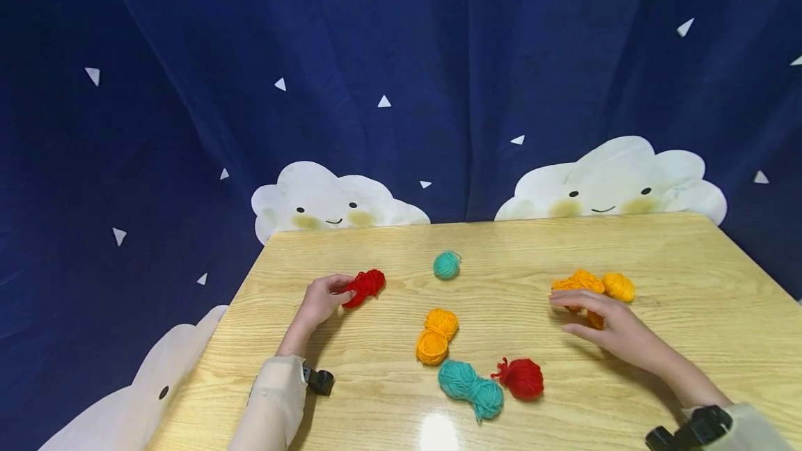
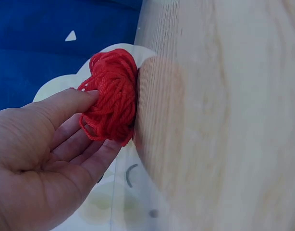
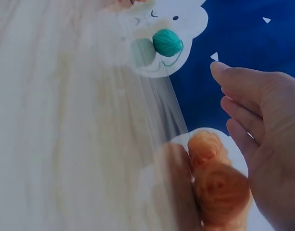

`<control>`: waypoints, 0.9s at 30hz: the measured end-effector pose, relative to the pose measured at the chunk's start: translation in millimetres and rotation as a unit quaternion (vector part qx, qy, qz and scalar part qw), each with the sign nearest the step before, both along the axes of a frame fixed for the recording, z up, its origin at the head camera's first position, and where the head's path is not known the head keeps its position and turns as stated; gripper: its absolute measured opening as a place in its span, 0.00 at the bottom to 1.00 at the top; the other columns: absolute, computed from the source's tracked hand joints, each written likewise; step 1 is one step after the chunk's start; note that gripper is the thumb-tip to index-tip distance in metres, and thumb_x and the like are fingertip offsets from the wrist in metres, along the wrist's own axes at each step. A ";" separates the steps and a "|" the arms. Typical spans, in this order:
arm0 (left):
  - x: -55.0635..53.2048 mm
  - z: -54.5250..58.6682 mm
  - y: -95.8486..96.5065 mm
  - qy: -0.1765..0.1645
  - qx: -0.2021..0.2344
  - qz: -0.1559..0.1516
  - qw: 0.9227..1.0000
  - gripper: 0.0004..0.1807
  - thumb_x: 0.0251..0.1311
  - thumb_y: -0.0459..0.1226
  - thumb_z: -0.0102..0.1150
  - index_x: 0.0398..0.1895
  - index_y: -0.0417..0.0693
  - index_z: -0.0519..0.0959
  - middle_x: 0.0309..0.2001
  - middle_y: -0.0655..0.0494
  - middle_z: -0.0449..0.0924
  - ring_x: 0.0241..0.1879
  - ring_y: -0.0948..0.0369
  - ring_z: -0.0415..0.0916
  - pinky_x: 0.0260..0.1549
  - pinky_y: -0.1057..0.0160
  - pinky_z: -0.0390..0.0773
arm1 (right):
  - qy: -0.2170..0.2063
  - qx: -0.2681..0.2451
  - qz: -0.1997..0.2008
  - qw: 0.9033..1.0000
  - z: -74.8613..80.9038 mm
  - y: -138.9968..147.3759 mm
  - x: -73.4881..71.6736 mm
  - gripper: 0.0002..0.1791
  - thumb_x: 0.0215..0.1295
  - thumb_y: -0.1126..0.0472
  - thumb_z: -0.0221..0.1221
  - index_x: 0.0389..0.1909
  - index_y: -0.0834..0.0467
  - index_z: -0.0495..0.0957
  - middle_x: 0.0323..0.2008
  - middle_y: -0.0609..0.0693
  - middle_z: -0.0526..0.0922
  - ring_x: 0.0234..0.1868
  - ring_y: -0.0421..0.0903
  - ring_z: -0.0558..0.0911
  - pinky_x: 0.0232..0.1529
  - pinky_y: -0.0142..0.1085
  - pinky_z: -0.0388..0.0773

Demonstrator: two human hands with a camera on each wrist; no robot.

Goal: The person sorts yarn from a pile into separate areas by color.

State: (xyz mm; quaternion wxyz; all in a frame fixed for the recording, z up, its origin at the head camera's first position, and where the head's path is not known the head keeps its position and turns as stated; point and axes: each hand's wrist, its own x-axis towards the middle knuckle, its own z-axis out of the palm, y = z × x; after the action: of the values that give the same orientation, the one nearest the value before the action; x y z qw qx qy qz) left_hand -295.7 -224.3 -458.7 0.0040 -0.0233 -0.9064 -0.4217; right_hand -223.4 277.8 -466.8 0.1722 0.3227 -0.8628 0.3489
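Note:
At the table's left side my left hand [image 1: 321, 301] holds a red yarn skein [image 1: 370, 284] between thumb and fingers. The left wrist view shows the thumb on top of the skein [image 2: 111, 96] and the fingers along its lower side, with the yarn against the tabletop. Over on the right, my right hand [image 1: 610, 326] hovers beside an orange yarn skein [image 1: 583, 280], its fingers loosely bent and holding nothing. A rounder yellow-orange yarn ball [image 1: 618, 287] lies just behind that hand. More orange yarn shows partly hidden under the hand.
A teal yarn ball [image 1: 446, 265] lies at the back middle of the wooden table [image 1: 501, 249]. Nearer are an orange skein [image 1: 436, 337], a teal skein [image 1: 471, 390] and a red yarn ball [image 1: 522, 378]. A dark blue curtain [image 1: 376, 33] hangs behind the table.

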 end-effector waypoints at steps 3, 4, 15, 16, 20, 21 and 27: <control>0.2 1.0 0.1 0.002 0.002 0.001 1.000 0.15 0.60 0.31 0.63 0.51 0.41 0.83 0.50 0.44 0.85 0.52 0.49 0.80 0.51 0.53 0.79 | 0.006 -0.003 0.016 1.000 0.5 -7.1 -2.8 0.24 0.52 0.70 0.70 0.52 0.57 0.81 0.54 0.50 0.84 0.58 0.20 0.71 0.57 0.10 0.64; 0.4 1.3 0.2 0.003 0.001 0.001 1.000 0.15 0.60 0.31 0.63 0.51 0.41 0.83 0.50 0.44 0.85 0.52 0.49 0.80 0.51 0.53 0.79 | 0.005 -0.003 0.019 1.000 0.7 -9.9 -3.7 0.24 0.52 0.70 0.70 0.52 0.57 0.81 0.54 0.51 0.84 0.58 0.20 0.71 0.57 0.10 0.64; 0.6 -1.2 0.0 0.003 0.002 0.002 1.000 0.16 0.59 0.31 0.64 0.51 0.42 0.83 0.50 0.44 0.85 0.51 0.50 0.81 0.50 0.54 0.80 | -0.068 0.012 0.051 0.996 1.9 -46.5 -16.0 0.19 0.63 0.59 0.64 0.56 0.51 0.80 0.57 0.49 0.82 0.60 0.28 0.75 0.59 0.14 0.66; 0.5 -1.6 0.0 0.003 0.004 0.002 1.000 0.16 0.59 0.31 0.64 0.51 0.42 0.83 0.50 0.44 0.85 0.50 0.50 0.81 0.51 0.53 0.79 | -0.076 0.013 0.053 0.996 2.0 -49.6 -17.4 0.19 0.63 0.58 0.64 0.56 0.51 0.80 0.57 0.48 0.82 0.60 0.29 0.76 0.59 0.15 0.66; 0.2 -2.5 0.2 0.005 0.008 0.000 1.000 0.16 0.59 0.31 0.64 0.52 0.41 0.83 0.49 0.44 0.85 0.50 0.50 0.81 0.51 0.52 0.79 | -0.091 0.015 0.058 0.994 2.6 -60.6 -21.5 0.19 0.64 0.57 0.64 0.57 0.49 0.80 0.58 0.46 0.81 0.60 0.32 0.77 0.59 0.20 0.71; 0.1 -2.5 0.2 0.004 0.008 0.000 1.000 0.16 0.59 0.32 0.64 0.52 0.41 0.83 0.50 0.44 0.85 0.51 0.50 0.81 0.52 0.52 0.79 | -0.092 0.016 0.059 0.994 2.8 -63.0 -22.3 0.20 0.63 0.57 0.64 0.57 0.49 0.80 0.58 0.45 0.81 0.60 0.32 0.77 0.60 0.21 0.71; -0.1 -1.8 -0.3 0.004 0.007 0.000 1.000 0.16 0.60 0.32 0.64 0.52 0.41 0.82 0.50 0.44 0.85 0.52 0.49 0.80 0.52 0.51 0.79 | -0.099 0.018 0.073 0.992 3.9 -76.7 -27.8 0.20 0.63 0.58 0.64 0.57 0.47 0.80 0.59 0.44 0.81 0.61 0.35 0.77 0.61 0.26 0.73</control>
State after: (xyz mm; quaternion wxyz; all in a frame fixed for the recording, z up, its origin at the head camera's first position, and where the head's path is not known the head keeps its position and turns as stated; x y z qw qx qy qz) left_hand -295.9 -224.5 -460.5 0.0079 -0.0251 -0.9033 -0.4282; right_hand -251.2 201.0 -462.8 0.0543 0.3519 -0.8559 0.3750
